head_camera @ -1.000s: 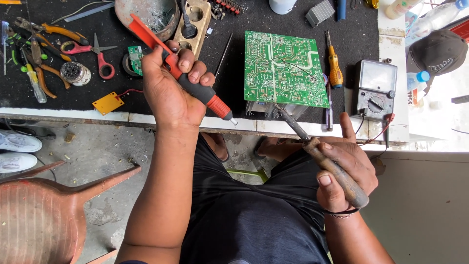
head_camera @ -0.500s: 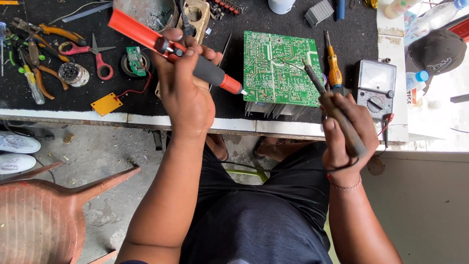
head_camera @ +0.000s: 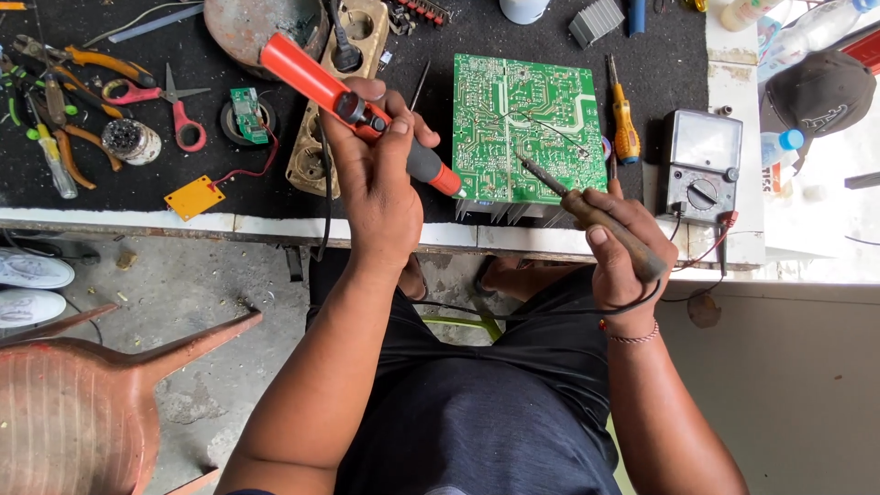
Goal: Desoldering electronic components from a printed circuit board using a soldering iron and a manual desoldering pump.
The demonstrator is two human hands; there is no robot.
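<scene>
A: State the condition of the left hand (head_camera: 380, 197).

B: It is closed around an orange-and-black desoldering pump (head_camera: 357, 112). The pump lies at a slant, its orange tip just beside the lower left edge of the green circuit board (head_camera: 527, 128) and its orange barrel pointing up and left.

A: And the right hand (head_camera: 623, 243)?

B: It is closed around the wooden handle of a soldering iron (head_camera: 587, 209). The metal shaft rises up and left, and its tip rests over the lower middle of the board's solder side.

A: Location of the board?

B: It lies solder side up on the black mat of the counter (head_camera: 110, 222), near the front edge, between the two hands.

A: Adjacent items?

B: An analogue multimeter (head_camera: 701, 165) stands right of the board, with a yellow-handled screwdriver (head_camera: 623, 124) between them. Red-handled scissors (head_camera: 179, 115), pliers (head_camera: 92, 64) and a small orange plate (head_camera: 194, 197) lie well to the left.
</scene>
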